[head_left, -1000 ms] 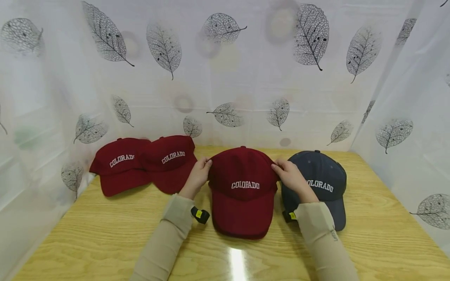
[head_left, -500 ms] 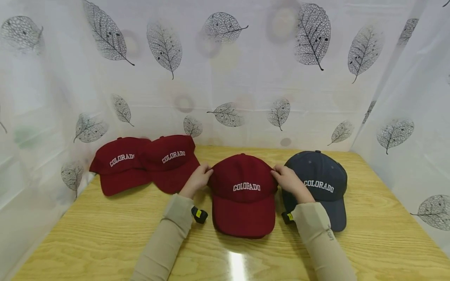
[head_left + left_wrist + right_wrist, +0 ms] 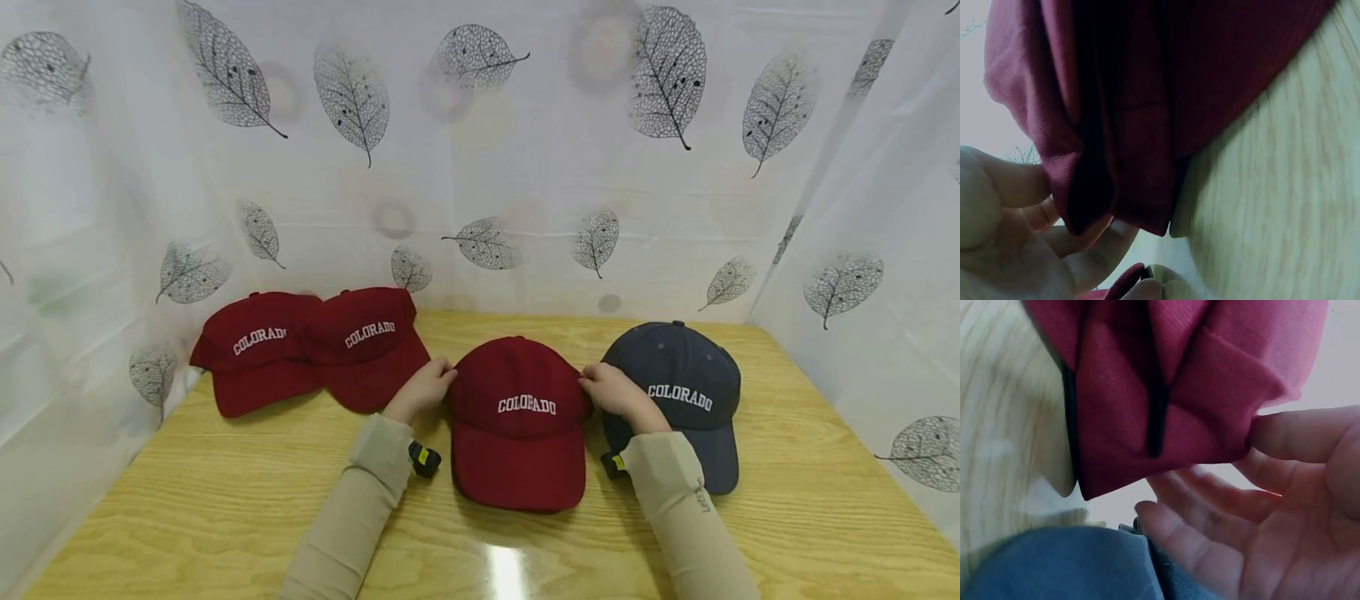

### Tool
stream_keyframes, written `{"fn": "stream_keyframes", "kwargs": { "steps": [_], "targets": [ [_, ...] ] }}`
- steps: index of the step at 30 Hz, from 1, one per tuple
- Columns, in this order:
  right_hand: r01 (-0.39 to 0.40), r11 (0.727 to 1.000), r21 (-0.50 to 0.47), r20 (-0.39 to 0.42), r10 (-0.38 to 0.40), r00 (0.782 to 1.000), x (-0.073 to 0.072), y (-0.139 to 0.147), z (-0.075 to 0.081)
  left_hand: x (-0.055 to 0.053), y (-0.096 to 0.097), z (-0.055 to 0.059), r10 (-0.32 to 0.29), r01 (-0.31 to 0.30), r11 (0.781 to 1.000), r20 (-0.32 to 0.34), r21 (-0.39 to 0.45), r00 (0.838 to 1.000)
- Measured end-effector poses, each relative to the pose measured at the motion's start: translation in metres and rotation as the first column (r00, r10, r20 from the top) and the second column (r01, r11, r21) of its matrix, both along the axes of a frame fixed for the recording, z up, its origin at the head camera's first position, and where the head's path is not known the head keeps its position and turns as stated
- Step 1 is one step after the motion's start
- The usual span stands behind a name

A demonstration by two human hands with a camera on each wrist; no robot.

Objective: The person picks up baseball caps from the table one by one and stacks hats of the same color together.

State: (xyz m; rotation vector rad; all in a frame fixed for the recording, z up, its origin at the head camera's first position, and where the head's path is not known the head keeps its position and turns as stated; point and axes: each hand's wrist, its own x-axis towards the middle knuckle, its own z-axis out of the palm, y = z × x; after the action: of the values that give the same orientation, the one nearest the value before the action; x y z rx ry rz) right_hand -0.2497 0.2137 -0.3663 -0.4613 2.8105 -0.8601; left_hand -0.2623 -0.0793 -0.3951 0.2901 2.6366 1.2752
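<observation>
A dark red baseball cap (image 3: pixel 519 462) with white COLORADO lettering sits at the middle of the table in the head view, its brim towards me. My left hand (image 3: pixel 422 387) pinches the cap's left side between thumb and fingers. On the opposite side my right hand (image 3: pixel 618 392) pinches the fabric in the same way. The left wrist view shows the folded cap edge (image 3: pixel 1141 156) between thumb and fingertips. In the right wrist view the thumb presses on the red fabric (image 3: pixel 1210 412), with the other fingers behind and below it.
Two more red caps (image 3: pixel 258 346) (image 3: pixel 360 342) lie overlapping at the back left. A dark blue cap (image 3: pixel 693 375) stands right beside my right hand, partly behind it. A leaf-patterned curtain (image 3: pixel 510 167) closes off the back and sides of the wooden table (image 3: pixel 247 500).
The held red cap's crown has come down and its top now sits lower in the head view. Both hands keep their pinch and have lowered slightly with it.
</observation>
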Motion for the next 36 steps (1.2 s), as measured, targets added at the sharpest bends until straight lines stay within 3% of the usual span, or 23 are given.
{"fn": "stream_keyframes", "kwargs": {
  "steps": [10, 18, 22, 27, 31, 36],
  "targets": [
    [0.018, 1.000, 0.020, 0.020, -0.018, 1.000, 0.001, 0.000, 0.001, -0.001, -0.001, -0.004, 0.017, -0.020, 0.999, -0.055, -0.045, 0.998],
    [0.074, 0.997, 0.036, 0.020, -0.075, 0.997, 0.008, 0.000, 0.009, 0.006, -0.002, 0.010, 0.019, -0.018, 0.999, 0.009, -0.034, 1.000],
    [0.089, 0.996, 0.023, 0.000, -0.089, 0.996, 0.016, -0.002, 0.018, 0.010, -0.004, 0.019, -0.050, 0.046, 0.994, -0.040, -0.097, 0.998],
    [-0.038, 0.999, 0.017, 0.029, 0.037, 0.999, 0.032, -0.002, 0.024, 0.022, -0.007, 0.026, -0.169, 0.142, 0.964, -0.103, -0.223, 0.980],
    [-0.103, 0.994, -0.022, 0.119, 0.105, 0.987, 0.043, -0.005, 0.025, 0.035, -0.007, 0.028, -0.190, 0.159, 0.937, -0.073, -0.312, 0.979],
    [-0.097, 0.994, -0.052, 0.173, 0.104, 0.979, 0.050, -0.010, 0.023, 0.046, -0.008, 0.032, -0.220, 0.202, 0.920, -0.016, -0.337, 0.975]
  ]
}}
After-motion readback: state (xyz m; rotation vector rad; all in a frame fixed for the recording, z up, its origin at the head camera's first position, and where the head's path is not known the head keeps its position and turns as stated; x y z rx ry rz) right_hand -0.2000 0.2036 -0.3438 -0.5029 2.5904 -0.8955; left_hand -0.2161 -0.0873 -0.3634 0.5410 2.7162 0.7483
